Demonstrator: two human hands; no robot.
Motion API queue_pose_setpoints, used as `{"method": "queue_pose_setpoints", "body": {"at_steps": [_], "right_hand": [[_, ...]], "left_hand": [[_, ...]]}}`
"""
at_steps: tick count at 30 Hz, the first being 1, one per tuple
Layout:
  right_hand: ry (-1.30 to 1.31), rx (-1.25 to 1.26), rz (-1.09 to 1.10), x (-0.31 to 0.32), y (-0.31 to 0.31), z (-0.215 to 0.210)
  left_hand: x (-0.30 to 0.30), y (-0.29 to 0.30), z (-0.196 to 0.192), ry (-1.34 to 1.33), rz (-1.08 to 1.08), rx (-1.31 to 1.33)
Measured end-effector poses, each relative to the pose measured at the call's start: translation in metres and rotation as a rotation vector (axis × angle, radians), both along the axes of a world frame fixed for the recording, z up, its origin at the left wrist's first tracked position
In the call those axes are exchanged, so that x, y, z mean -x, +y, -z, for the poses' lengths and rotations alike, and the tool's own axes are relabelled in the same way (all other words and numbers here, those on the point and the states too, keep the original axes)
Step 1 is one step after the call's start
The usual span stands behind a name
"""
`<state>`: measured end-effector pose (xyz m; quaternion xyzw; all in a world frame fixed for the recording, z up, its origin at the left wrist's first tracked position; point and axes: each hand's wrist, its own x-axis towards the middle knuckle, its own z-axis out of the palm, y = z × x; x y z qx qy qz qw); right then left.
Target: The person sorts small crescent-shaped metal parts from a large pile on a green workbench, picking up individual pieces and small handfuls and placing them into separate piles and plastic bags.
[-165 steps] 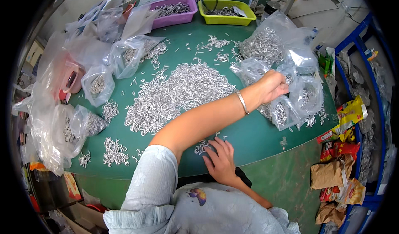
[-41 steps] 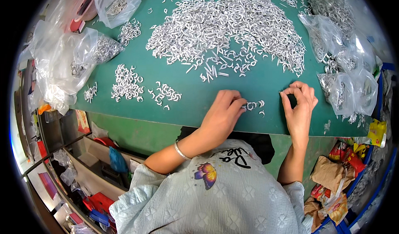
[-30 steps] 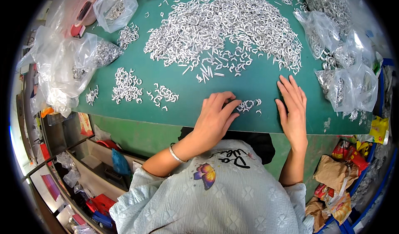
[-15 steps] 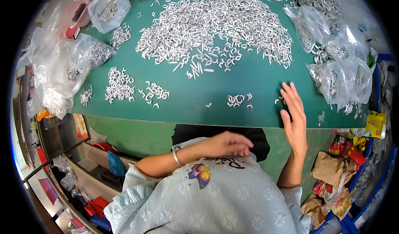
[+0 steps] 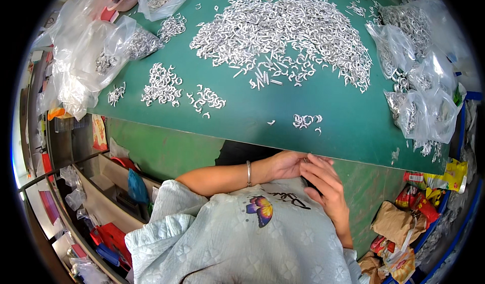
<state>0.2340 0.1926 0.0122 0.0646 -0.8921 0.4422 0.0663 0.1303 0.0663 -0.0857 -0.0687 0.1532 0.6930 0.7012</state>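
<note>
My left hand [image 5: 287,164] is cupped palm-up at the table's front edge, its fingers partly covered. A tiny silvery bit seems to show in it, too small to make out. My right hand [image 5: 326,180] lies against it from the right, fingers stretched towards the left palm and thumb apart. Just beyond the hands, on the green table [image 5: 242,117], is a small group of curved silver metal pieces [image 5: 305,121]. A single piece [image 5: 271,122] lies left of it.
A large heap of curved and straight silver pieces [image 5: 288,31] covers the far middle. Smaller piles [image 5: 161,84] sit at the left. Clear plastic bags of metal parts [image 5: 427,112] line the right side, with more bags [image 5: 76,67] at the left. Paper bags [image 5: 399,223] stand below right.
My right hand has left the table top and come down-left to meet my left hand. The few pieces beside it are gone from the table. My view has shifted and tilted.
</note>
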Motion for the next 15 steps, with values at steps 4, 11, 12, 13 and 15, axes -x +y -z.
{"method": "queue_pose_setpoints", "body": {"at_steps": [4, 11, 12, 13, 15], "right_hand": [[0.102, -0.210, -0.065, 0.055, -0.018, -0.010], [-0.013, -0.503, -0.245, 0.056, -0.037, 0.013], [0.006, -0.403, -0.284, 0.042, -0.036, 0.021], [0.034, -0.352, -0.288, 0.033, -0.033, 0.025], [0.094, -0.264, -0.282, 0.024, -0.025, 0.025]], "left_hand": [[0.008, -0.034, -0.019, -0.006, -0.163, 0.094], [0.014, -0.082, 0.006, -0.294, -0.285, -0.060], [0.018, -0.077, -0.007, -0.252, -0.253, -0.022], [0.021, -0.074, -0.015, -0.206, -0.223, 0.016], [0.022, -0.069, -0.012, -0.118, -0.176, 0.089]]}}
